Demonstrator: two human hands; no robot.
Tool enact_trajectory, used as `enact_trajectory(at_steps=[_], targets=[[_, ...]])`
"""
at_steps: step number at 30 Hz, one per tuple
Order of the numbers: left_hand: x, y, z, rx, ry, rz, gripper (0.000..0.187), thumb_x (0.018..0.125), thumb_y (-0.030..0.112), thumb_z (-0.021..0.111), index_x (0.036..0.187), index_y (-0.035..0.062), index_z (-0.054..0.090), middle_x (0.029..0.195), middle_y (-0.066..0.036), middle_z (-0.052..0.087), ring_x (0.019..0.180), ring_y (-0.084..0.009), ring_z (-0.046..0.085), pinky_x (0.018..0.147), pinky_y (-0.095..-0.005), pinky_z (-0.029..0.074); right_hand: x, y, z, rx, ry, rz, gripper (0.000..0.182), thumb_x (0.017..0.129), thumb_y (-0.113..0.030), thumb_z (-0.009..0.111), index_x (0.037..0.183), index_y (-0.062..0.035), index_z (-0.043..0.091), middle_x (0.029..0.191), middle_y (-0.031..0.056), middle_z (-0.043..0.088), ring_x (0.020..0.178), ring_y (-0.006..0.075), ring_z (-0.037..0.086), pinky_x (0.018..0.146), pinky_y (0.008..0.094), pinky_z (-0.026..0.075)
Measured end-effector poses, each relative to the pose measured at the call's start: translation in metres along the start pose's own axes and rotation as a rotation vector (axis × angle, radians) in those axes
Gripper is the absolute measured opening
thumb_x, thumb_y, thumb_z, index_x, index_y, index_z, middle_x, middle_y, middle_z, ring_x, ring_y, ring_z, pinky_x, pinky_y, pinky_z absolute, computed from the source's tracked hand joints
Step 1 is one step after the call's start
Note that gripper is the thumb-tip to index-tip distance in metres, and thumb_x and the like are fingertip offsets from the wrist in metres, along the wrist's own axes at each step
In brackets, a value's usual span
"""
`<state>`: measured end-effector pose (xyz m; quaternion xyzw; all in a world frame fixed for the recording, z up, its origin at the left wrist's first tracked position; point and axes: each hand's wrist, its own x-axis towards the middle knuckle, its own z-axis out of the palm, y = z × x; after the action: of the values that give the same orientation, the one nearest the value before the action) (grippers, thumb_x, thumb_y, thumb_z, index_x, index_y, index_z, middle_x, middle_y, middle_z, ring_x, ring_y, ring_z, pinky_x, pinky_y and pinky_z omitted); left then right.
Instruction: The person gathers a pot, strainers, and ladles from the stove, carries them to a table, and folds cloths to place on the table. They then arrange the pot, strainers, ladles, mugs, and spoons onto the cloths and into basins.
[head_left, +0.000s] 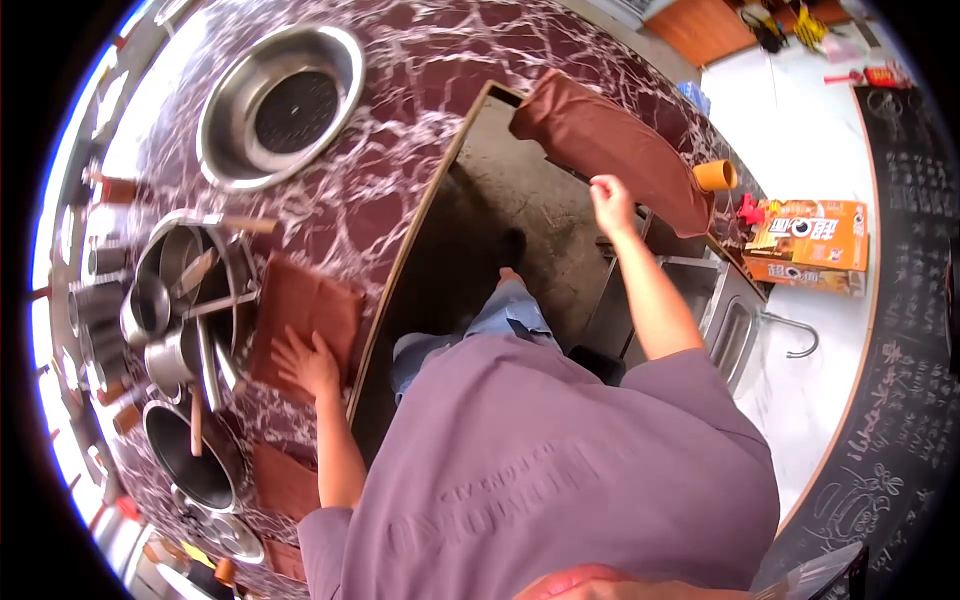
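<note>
- Your left hand point(305, 362) lies flat, fingers spread, on the near corner of a brown cloth point(303, 318) spread on the marbled bench point(400, 130); it presses rather than grips.
- Your right hand point(612, 203) is loosely curled at the edge of a second brown cloth point(610, 140), which drapes over the far side of the opening in the bench. Fingertips touch the fabric, but a firm grasp is not clear.
- Just left of the first cloth stands a cluster of steel pots point(180, 330) with ladle handles poking out, very near your knuckles.
- A round steel basin point(280, 105) is set into the bench farther out; an orange cup point(716, 175) and an orange box point(812, 240) sit beyond the right-hand cloth.
- It looks like you are smoothing or wiping with both cloths, one under each hand.
- The next move likely calls for a sliding push of the left cloth along the bench, kept clear of the pot handles.
</note>
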<state>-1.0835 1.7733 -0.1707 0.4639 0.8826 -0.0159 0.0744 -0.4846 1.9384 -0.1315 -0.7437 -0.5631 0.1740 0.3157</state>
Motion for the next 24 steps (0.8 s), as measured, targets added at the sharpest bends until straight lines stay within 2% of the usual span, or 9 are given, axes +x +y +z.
enact_trajectory(at_steps=[2, 5, 7, 9, 11, 13, 17, 20, 24], targets=[[-0.002, 0.037, -0.004, 0.087, 0.118, -0.057, 0.058, 0.089, 0.031, 0.053, 0.140, 0.0068, 0.040, 0.148, -0.023, 0.032, 0.140, -0.0407, 0.021, 0.112, -0.0570, 0.017, 0.050, 0.037, -0.039, -0.077, 0.018, 0.016, 0.015, 0.088, -0.014, 0.064, 0.100, -0.0069, 0.065, 0.090, 0.0073, 0.069, 0.082, 0.0166, 0.065, 0.074, 0.0305, 0.051], [-0.026, 0.208, -0.050, -0.336, 0.348, 0.459, 0.036, 0.078, 0.010, 0.060, 0.113, 0.0019, 0.057, 0.115, -0.021, 0.057, 0.111, -0.0402, 0.049, 0.100, -0.0490, 0.036, 0.137, 0.075, -0.057, -0.126, -0.041, 0.003, 0.016, 0.086, -0.017, 0.065, 0.100, -0.0092, 0.065, 0.089, 0.0097, 0.069, 0.083, 0.0235, 0.066, 0.074, 0.0339, 0.052], [-0.046, 0.333, -0.034, -0.637, -0.051, 0.573, 0.028, 0.081, 0.013, 0.063, 0.107, 0.0030, 0.065, 0.101, -0.017, 0.065, 0.099, -0.0328, 0.060, 0.090, -0.0424, 0.046, 0.189, 0.106, -0.053, -0.159, -0.071, -0.093, 0.018, 0.084, -0.019, 0.066, 0.099, -0.0093, 0.064, 0.093, 0.0108, 0.068, 0.087, 0.0295, 0.065, 0.074, 0.0383, 0.052], [-0.071, 0.446, 0.019, -0.851, -0.600, 0.397, 0.027, 0.088, 0.022, 0.063, 0.107, 0.0038, 0.066, 0.102, -0.010, 0.067, 0.089, -0.0221, 0.065, 0.079, -0.0341, 0.051, 0.229, 0.122, -0.046, -0.248, -0.114, -0.202, 0.022, 0.082, -0.022, 0.068, 0.100, -0.0098, 0.063, 0.097, 0.0104, 0.065, 0.091, 0.0307, 0.063, 0.076, 0.0409, 0.052], [-0.084, 0.541, 0.080, -1.217, -1.263, -0.164, 0.032, 0.089, 0.023, 0.064, 0.116, 0.0058, 0.061, 0.095, -0.006, 0.065, 0.085, -0.0188, 0.063, 0.077, -0.0340, 0.051, 0.251, 0.129, -0.038, -0.361, -0.175, -0.236, 0.022, 0.080, -0.027, 0.071, 0.094, -0.0110, 0.064, 0.097, 0.0092, 0.064, 0.095, 0.0304, 0.062, 0.078, 0.0430, 0.051], [-0.083, 0.611, 0.123, -1.194, -1.340, -0.432, 0.024, 0.088, 0.019, 0.061, 0.108, 0.0063, 0.059, 0.097, -0.007, 0.062, 0.089, -0.0193, 0.061, 0.079, -0.0368, 0.050, 0.263, 0.126, -0.040, -0.395, -0.348, -0.192, 0.022, 0.079, -0.028, 0.071, 0.090, -0.0106, 0.063, 0.095, 0.0092, 0.063, 0.095, 0.0302, 0.062, 0.078, 0.0426, 0.051], [-0.087, 0.650, 0.149, -1.391, -1.170, -0.699, 0.016, 0.083, 0.011, 0.057, 0.099, 0.0091, 0.056, 0.095, -0.005, 0.058, 0.088, -0.0200, 0.059, 0.082, -0.0399, 0.049, 0.271, 0.120, -0.047, -0.354, -0.579, -0.182, 0.019, 0.078, -0.025, 0.069, 0.081, -0.0087, 0.059, 0.087, 0.0097, 0.062, 0.089, 0.0298, 0.061, 0.075, 0.0415, 0.050], [-0.085, 0.629, 0.139, -1.343, -1.126, -0.657, 0.018, 0.081, 0.006, 0.055, 0.098, 0.0116, 0.056, 0.090, -0.003, 0.058, 0.085, -0.0201, 0.059, 0.082, -0.0405, 0.048, 0.273, 0.093, -0.064, -0.138, -0.670, -0.017, 0.017, 0.077, -0.019, 0.065, 0.081, -0.0054, 0.055, 0.078, 0.0120, 0.062, 0.076, 0.0293, 0.061, 0.068, 0.0381, 0.048], [-0.087, 0.577, 0.065, -1.758, -1.115, -0.585, 0.011, 0.083, 0.003, 0.053, 0.085, 0.0135, 0.052, 0.079, -0.002, 0.056, 0.079, -0.0170, 0.059, 0.072, -0.0338, 0.049, 0.274, 0.058, -0.080, 0.464, -0.742, 0.002, 0.009, 0.083, -0.002, 0.060, 0.090, -0.0044, 0.056, 0.082, 0.0001, 0.059, 0.074, 0.0088, 0.053, 0.068, 0.0248, 0.045]])
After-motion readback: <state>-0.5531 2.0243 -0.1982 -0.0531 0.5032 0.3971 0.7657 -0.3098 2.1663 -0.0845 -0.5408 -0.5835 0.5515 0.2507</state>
